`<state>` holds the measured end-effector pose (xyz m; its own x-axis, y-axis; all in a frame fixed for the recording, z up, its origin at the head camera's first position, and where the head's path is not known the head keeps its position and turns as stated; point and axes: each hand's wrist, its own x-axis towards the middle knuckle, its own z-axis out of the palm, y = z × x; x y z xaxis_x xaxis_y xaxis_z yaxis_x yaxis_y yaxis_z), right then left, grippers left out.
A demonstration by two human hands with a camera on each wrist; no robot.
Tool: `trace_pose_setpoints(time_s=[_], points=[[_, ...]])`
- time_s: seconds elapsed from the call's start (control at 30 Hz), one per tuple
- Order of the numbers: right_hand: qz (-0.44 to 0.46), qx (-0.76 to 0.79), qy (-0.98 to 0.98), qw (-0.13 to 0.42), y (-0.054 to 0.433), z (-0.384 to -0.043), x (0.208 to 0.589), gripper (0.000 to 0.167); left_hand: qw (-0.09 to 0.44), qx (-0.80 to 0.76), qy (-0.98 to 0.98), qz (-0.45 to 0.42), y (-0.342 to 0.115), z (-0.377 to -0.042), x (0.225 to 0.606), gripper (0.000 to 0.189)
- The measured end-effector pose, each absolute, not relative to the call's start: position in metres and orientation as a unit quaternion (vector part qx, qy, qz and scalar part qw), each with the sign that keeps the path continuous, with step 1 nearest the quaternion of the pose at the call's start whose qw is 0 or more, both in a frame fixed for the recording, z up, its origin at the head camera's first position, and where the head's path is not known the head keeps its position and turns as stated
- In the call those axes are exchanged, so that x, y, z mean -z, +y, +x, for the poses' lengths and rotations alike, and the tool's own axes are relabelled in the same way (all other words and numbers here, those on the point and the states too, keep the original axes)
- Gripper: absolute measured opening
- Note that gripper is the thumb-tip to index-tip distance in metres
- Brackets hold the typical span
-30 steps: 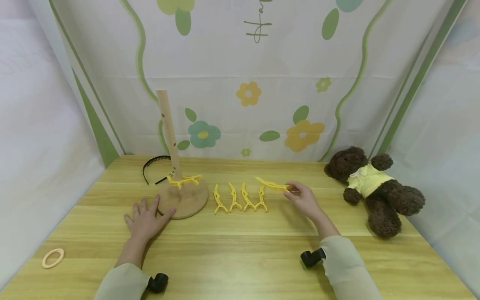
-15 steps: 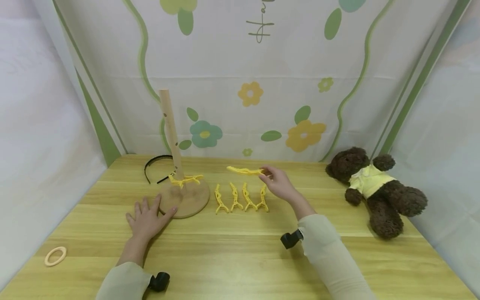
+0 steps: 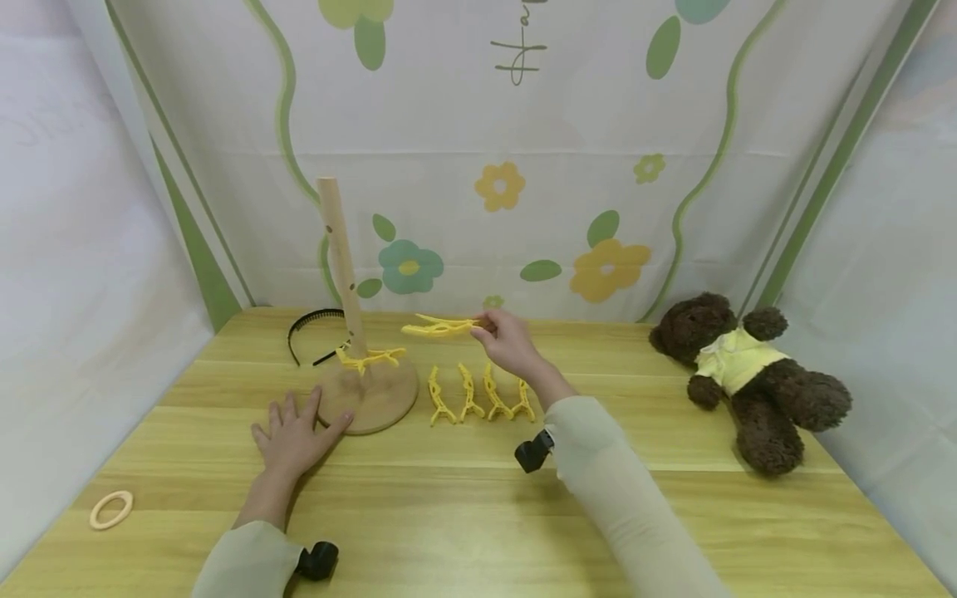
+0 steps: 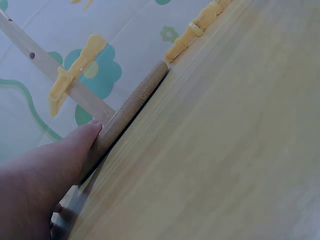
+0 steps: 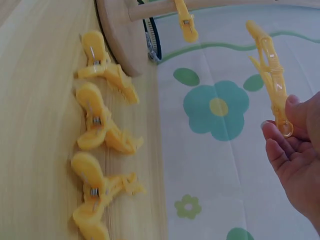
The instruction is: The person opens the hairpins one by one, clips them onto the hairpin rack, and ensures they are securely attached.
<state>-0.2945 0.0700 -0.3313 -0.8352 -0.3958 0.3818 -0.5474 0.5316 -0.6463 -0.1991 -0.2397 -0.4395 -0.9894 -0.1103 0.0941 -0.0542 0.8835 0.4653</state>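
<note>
My right hand (image 3: 507, 342) pinches a yellow alligator hair clip (image 5: 274, 75) by its handle end and holds it up above the table. The clip's long prongs point left and stand slightly apart. To its left rises a wooden post (image 3: 342, 266) on a round base (image 3: 374, 407). Low on that post another yellow hair clip (image 4: 75, 75) is fastened crosswise. My left hand (image 3: 293, 444) lies with fingers spread on the table, its thumb on the base's edge. Several more yellow hair clips (image 5: 95, 120) lie in a row right of the base; my right forearm partly overlaps the last.
A black toothed headband (image 3: 299, 325) lies behind the post. At the right lies a brown teddy bear (image 3: 736, 365) in a yellow shirt. A pale wooden ring (image 3: 111, 510) is at the table's left front. A flowered cloth (image 3: 463, 100) hangs along the back edge.
My right hand has carried the hair clip leftward and up, from right of the row toward the post. The clip's prongs have parted. My left hand stays in place on the base.
</note>
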Motion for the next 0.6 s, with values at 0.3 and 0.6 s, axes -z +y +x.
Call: trace_pose_setpoints(time_s=[0.3, 0.6], points=[[0.275, -0.432, -0.855, 0.082, 0.031, -0.298, 0.333, 0.019, 0.060, 0.234, -0.969, 0.044, -0.240, -0.199, 0.440, 0.086], [0.280, -0.424, -0.857, 0.086, 0.004, -0.296, 0.331, 0.017, 0.062, 0.228, -0.971, 0.042, -0.240, -0.199, 0.440, 0.087]])
